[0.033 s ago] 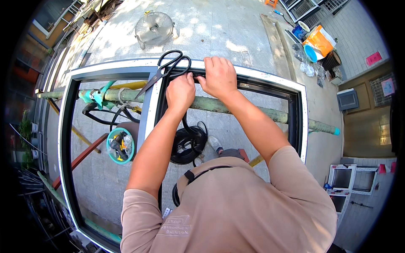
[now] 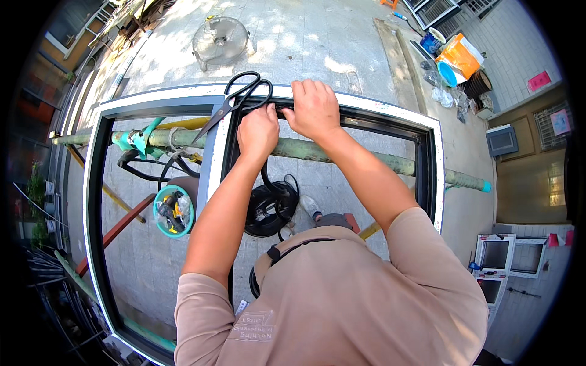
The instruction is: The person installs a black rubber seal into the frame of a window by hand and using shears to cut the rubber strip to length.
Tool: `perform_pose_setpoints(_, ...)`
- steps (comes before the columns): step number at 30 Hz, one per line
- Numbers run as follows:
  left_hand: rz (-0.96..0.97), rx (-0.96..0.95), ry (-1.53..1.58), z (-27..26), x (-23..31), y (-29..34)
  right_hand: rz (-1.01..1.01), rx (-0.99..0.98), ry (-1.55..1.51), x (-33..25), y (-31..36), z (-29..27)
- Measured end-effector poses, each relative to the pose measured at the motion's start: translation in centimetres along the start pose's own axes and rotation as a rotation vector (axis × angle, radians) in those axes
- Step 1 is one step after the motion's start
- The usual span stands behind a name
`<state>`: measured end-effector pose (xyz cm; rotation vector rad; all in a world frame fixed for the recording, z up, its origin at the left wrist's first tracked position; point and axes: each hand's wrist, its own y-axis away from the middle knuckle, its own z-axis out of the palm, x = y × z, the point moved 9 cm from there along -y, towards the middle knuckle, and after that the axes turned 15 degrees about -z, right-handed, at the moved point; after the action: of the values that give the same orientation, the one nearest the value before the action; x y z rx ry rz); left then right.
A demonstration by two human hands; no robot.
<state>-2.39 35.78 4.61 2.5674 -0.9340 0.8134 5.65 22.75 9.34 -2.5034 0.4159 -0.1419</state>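
A white-and-grey window frame (image 2: 210, 165) with black inner edges lies before me, split by a middle bar. At the far rail, right of that bar, my left hand (image 2: 258, 132) is closed, pinching a black rubber strip (image 2: 267, 177) that hangs down to a coil (image 2: 268, 210) below. Close beside it, my right hand (image 2: 314, 110) curls its fingers over the far rail, its thumb at the inner groove near the strip. Black-handled scissors (image 2: 239, 100) lie partly spread across the rail and middle bar, just left of my hands. My fingertips are partly hidden.
A green pole (image 2: 366, 158) runs beneath the frame. Below the left opening stands a turquoise bucket (image 2: 160, 222) of tools. A floor fan (image 2: 220, 39) is beyond the frame. An orange-and-white bag (image 2: 461, 58) and buckets sit at the far right; small window frames (image 2: 494, 259) lean at right.
The whole view has shifted very slightly. My hands stay at the same spot on the far rail, and the scissors have not moved on the frame.
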Motion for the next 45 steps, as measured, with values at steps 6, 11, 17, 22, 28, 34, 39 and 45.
perform_pose_setpoints(6, 0.008, 0.011, 0.023, 0.1, -0.2, -0.3, -0.042, -0.008, -0.014, 0.6, -0.4, -0.3)
perform_pose_setpoints(11, -0.015, 0.004, 0.014, 0.4, -0.3, -0.4, -0.057, -0.03, -0.007, 3.3, 3.1, -3.4)
perform_pose_setpoints(17, -0.02, -0.003, 0.0, 0.5, -0.4, -0.2, -0.007, -0.029, 0.031, 4.5, 5.3, -4.5)
perform_pose_setpoints(22, 0.002, -0.016, 0.001, 0.0, -0.2, -0.3, -0.019, -0.026, -0.002, 4.9, 5.2, -4.2)
perform_pose_setpoints(28, -0.004, -0.001, 0.004, 0.4, -0.6, -0.5, -0.053, -0.067, -0.017, 6.0, 5.9, -5.0)
perform_pose_setpoints(34, -0.027, -0.035, 0.024, 0.5, -0.4, -0.4, -0.015, -0.066, 0.007, 6.2, 6.3, -5.5)
perform_pose_setpoints(39, -0.033, -0.018, 0.025, 0.3, -0.7, -0.3, 0.096, -0.256, -0.063, 5.8, 4.7, -5.2)
perform_pose_setpoints(45, -0.017, -0.017, 0.016, 0.6, -0.3, -0.3, -0.179, -0.076, -0.322, 0.3, -3.5, -7.2)
